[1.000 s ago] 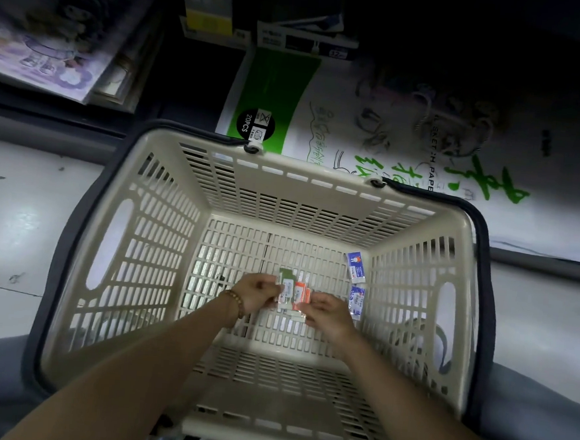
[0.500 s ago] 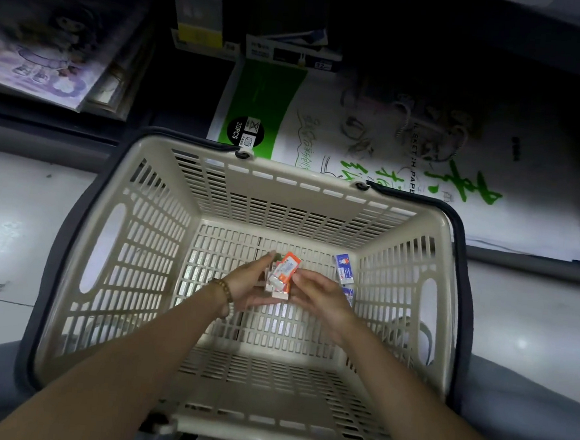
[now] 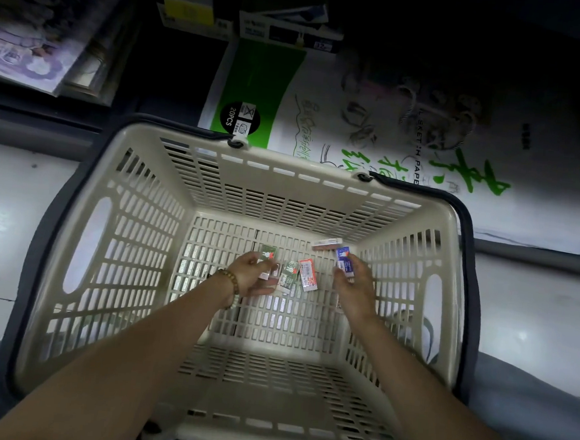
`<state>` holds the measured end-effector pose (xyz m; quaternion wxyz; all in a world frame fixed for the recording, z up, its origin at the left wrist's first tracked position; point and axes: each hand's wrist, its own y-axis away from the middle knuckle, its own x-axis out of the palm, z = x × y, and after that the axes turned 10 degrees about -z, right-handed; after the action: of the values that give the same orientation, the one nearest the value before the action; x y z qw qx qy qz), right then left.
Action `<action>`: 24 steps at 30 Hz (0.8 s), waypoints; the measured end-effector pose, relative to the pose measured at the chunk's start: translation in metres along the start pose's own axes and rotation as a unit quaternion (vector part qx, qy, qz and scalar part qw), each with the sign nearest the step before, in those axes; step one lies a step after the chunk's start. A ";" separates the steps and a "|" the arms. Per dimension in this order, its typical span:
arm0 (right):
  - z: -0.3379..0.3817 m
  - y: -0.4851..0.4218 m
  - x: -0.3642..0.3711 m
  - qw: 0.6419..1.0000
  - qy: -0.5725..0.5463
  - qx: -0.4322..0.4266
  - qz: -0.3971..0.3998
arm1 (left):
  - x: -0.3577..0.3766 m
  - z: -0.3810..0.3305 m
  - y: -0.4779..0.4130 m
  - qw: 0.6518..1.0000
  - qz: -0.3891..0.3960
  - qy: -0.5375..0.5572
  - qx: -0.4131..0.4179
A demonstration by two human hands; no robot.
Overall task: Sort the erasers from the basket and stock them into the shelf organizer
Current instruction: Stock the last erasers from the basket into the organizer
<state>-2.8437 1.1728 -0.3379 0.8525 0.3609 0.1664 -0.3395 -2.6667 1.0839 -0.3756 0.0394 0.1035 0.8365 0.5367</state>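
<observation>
Basket (image 3: pixel 285 171) of cream slatted plastic sits on the tiled floor (image 3: pixel 13 228), and every eraser in view is on its bottom or in a hand above it. Near the middle of the basket, the left hand (image 3: pixel 252 275), with a bead bracelet (image 3: pixel 232 282) at the wrist, has its fingers (image 3: pixel 249 260) curled round a green eraser (image 3: pixel 267 252). A second green eraser (image 3: pixel 290 275) and an orange eraser (image 3: pixel 307 274) lie loose side by side just right of that hand. Toward the basket's right wall, the right hand (image 3: pixel 357 290) pinches a blue eraser (image 3: pixel 343 260) between thumb and fingers, holding it upright. A white eraser (image 3: pixel 328 243) lies close to the basket's far wall, just beyond the blue one. Beyond the far wall lies a sketch-paper pack (image 3: pixel 357 121) with green print.

Half a second ago both hands were pressed together round one bundle of erasers at the basket's middle, and the blue eraser stood untouched by the right wall. Now the hands are apart, the bundle is split, and the right hand has taken the blue one.
</observation>
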 end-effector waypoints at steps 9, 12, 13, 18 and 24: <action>-0.007 0.014 0.009 0.994 0.009 -0.001 0.110 | -0.001 0.004 -0.010 0.996 -0.022 -0.087 0.016; 0.000 0.006 0.012 0.997 -0.028 0.054 0.043 | 0.004 0.003 -0.008 0.997 -0.010 -0.070 0.011; 0.002 0.004 0.016 0.998 -0.014 0.051 0.034 | 0.005 0.003 -0.008 0.998 -0.009 -0.061 0.006; -0.004 0.018 0.045 0.987 -0.099 0.120 -0.039 | 0.011 0.009 -0.012 0.999 -0.013 -0.044 -0.013; -0.007 0.005 0.047 0.985 -0.060 0.156 -0.052 | 0.016 0.005 -0.017 0.999 -0.017 -0.042 -0.005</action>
<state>-2.8074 1.1591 -0.3652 0.7756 0.4594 0.0787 -0.4257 -2.6833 1.0850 -0.3924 0.0839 0.1119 0.8330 0.5352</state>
